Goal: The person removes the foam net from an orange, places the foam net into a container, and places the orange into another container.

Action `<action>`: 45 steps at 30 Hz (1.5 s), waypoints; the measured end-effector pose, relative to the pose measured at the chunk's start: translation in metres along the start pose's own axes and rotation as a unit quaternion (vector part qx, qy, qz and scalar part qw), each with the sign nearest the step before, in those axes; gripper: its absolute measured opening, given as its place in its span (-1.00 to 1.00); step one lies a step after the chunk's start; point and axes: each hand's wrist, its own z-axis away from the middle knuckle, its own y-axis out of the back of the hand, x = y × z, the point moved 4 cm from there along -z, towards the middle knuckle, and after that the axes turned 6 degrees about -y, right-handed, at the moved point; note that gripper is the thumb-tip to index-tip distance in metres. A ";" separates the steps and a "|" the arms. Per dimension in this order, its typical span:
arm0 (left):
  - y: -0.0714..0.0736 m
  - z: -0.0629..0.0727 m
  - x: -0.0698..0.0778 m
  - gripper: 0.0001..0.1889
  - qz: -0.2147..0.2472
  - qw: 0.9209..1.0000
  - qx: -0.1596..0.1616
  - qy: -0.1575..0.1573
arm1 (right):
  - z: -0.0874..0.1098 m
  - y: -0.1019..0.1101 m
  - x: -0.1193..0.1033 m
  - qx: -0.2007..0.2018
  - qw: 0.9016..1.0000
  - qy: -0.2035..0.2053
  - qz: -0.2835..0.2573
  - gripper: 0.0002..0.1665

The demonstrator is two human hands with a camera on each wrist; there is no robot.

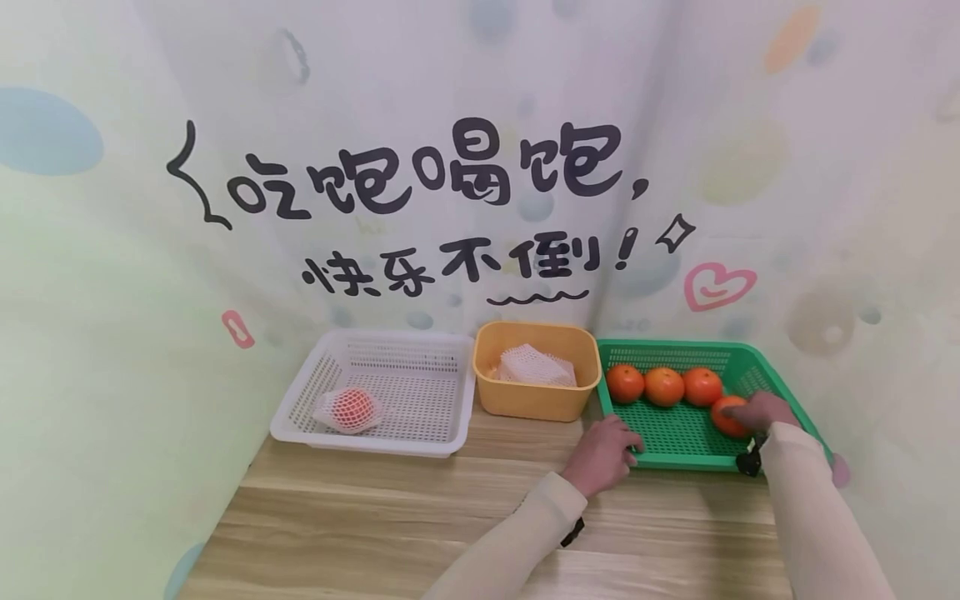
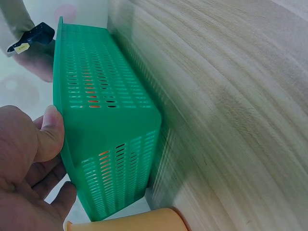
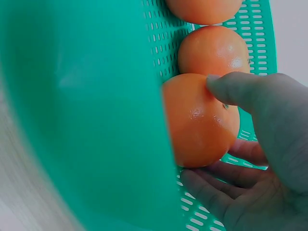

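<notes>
My right hand (image 1: 765, 411) reaches into the green basket (image 1: 678, 461) and holds the tomato (image 1: 730, 417) nearest its right end. In the right wrist view the thumb lies on top of this orange-red, shiny tomato (image 3: 199, 125), with the fingers curled under its far side. Three more tomatoes, one of them the leftmost tomato (image 1: 626, 384), sit in a row along the basket's back wall. My left hand (image 1: 602, 454) grips the front left corner of the basket's rim. In the left wrist view its thumb (image 2: 49, 132) presses the rim from outside.
Left of the green basket stands a yellow bin (image 1: 536, 402) with white foam net sleeves (image 1: 536, 365) inside. Further left is a white basket (image 1: 375, 446) holding one net-wrapped tomato (image 1: 354, 410). All stand on a wood-grain table (image 1: 390, 517) against a printed curtain (image 1: 420, 67).
</notes>
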 end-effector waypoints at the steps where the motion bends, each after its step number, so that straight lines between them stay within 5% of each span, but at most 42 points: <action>1: 0.000 0.000 0.000 -0.79 0.001 1.000 0.000 0.000 | 0.001 0.000 -0.001 -0.001 1.000 0.000 -0.002 -0.40; 10: 0.002 0.001 -0.001 -0.80 0.003 1.000 -0.005 0.010 | 0.010 0.005 -0.013 0.021 0.998 0.039 0.046 -0.45; 17: 0.003 0.001 0.002 -0.80 0.014 1.000 -0.006 0.010 | 0.016 0.008 -0.011 0.045 0.992 0.062 0.100 -0.09; 35: 0.004 0.004 -0.002 -0.81 0.035 0.999 -0.020 0.008 | 0.045 -0.014 -0.039 0.111 0.989 0.096 0.022 0.09; 45: 0.002 0.009 -0.005 -0.76 0.030 0.998 -0.057 -0.002 | 0.076 -0.028 -0.073 0.193 0.965 0.178 0.028 -0.06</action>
